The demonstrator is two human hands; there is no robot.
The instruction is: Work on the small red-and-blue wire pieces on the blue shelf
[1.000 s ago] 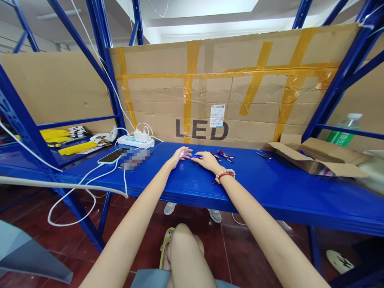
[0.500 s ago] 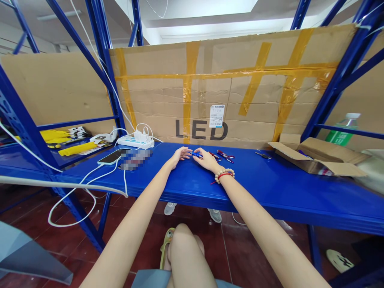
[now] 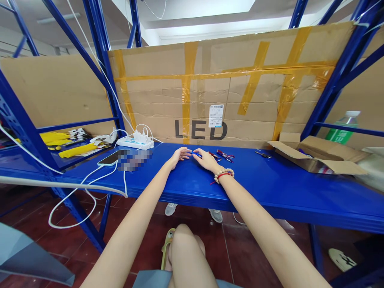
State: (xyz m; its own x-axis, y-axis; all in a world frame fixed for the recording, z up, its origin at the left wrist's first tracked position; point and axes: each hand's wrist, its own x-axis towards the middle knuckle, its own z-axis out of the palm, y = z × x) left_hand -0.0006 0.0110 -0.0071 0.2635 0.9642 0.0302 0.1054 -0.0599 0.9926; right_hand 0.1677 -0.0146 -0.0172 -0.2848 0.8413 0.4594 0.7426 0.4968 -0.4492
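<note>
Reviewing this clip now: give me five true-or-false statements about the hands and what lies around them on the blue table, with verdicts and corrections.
1. A small blue item is at the fingers of the right hand. True.
2. The beaded bracelet is worn on the left wrist. False: the beaded bracelet is on the right wrist.
3. The red-handled tools lie nearer the right hand than the left hand. True.
4. The left hand is wrapped around the phone. False: the phone lies on the blue table, apart from that hand.
5. The open cardboard box is to the right of both hands. True.
</note>
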